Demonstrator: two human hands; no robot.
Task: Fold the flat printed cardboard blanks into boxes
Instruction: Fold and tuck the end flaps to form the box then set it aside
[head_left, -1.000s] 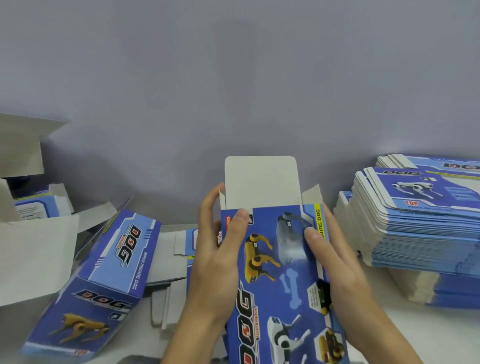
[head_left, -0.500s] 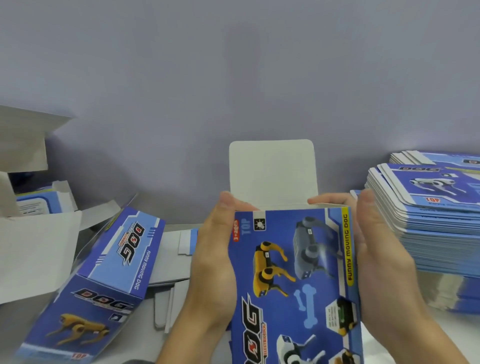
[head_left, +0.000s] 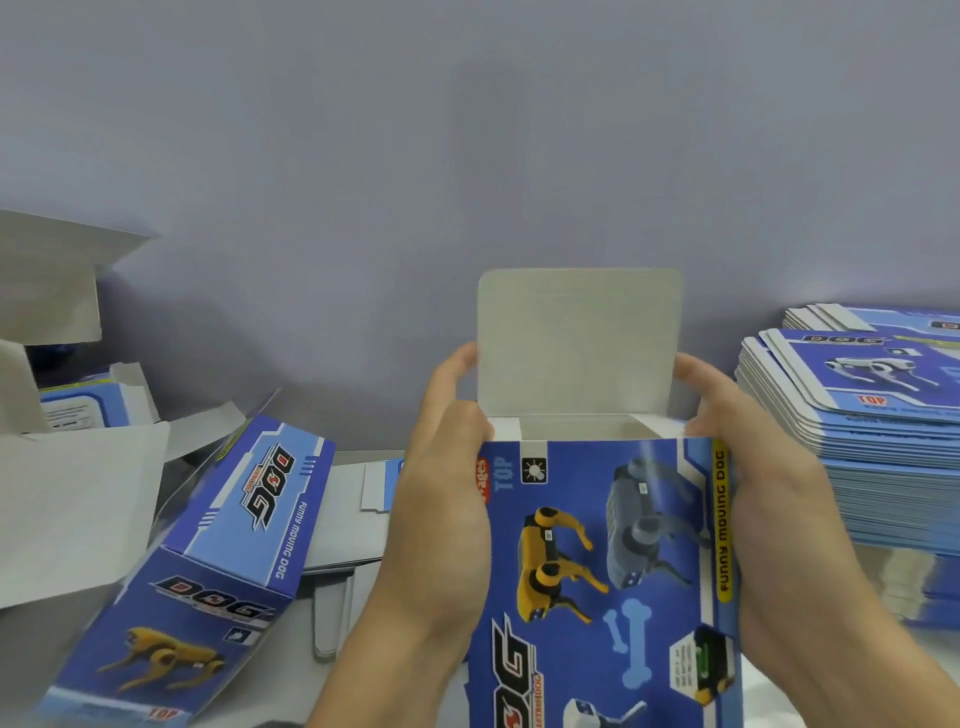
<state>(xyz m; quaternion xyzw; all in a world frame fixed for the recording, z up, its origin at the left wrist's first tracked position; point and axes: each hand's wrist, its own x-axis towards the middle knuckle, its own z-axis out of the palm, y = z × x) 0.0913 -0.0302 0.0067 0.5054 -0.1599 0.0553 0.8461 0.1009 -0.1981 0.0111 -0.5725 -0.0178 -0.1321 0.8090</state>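
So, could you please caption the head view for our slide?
Both hands hold an opened box, lid flap upright.

Plain grey-lilac wall (head_left: 467, 156) behind, pale white tabletop (head_left: 779, 696) showing at lower right

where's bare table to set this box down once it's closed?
Little shows. One bare white strip of table lies at bottom right, between the right hand and the tall stack of flat blue blanks. The left is crowded: a folded blue dog-print box, loose grey cardboard flaps and opened boxes.
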